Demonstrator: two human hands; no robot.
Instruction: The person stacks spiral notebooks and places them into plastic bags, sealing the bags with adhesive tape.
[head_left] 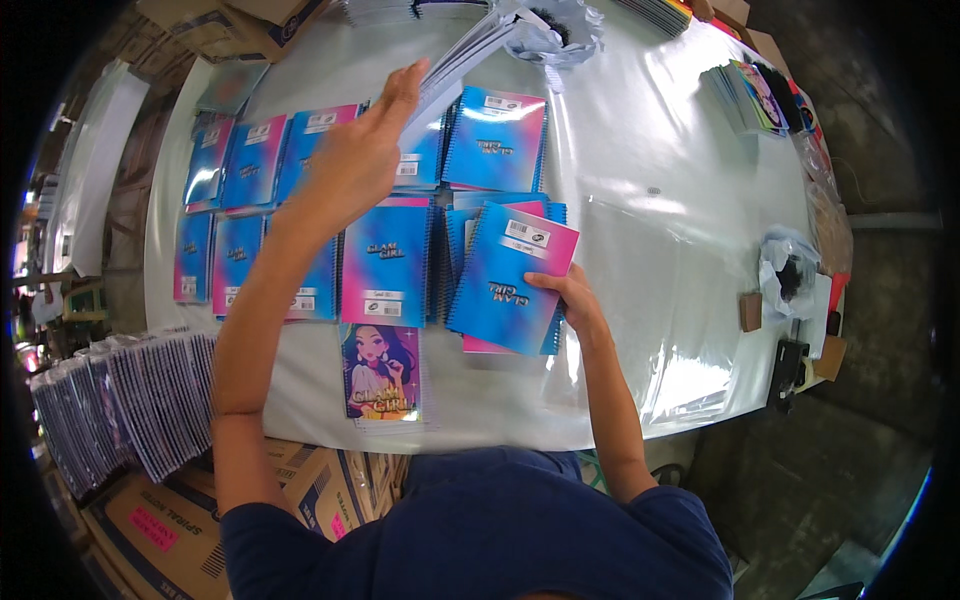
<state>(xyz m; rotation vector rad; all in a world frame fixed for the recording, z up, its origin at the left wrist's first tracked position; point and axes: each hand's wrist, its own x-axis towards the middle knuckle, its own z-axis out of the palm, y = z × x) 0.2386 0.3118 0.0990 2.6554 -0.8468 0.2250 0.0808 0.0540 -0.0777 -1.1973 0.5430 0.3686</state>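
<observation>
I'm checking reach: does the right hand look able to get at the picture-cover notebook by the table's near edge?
Probably yes, once free: the right hand grips a blue-and-pink notebook. The picture-cover notebook lies close by, its cover mostly unobstructed.

- held notebook (505, 268): bright blue melting into pink, silvery lettering, white label;
- notebooks in rows (384, 275): the same blue-and-pink blend, dark spiral edges;
- picture-covered notebook (382, 372): purple and yellow, gold-toned lettering;
- bundled notebooks (150, 405): dark, striped with pale lines;
- worktop (650, 270): pale grey-white, with glossy white glare;
- cardboard box (185, 515): brown, dark print, hot-pink label;
- shirt (520, 535): plain navy;
- small block (750, 312): brown
</observation>
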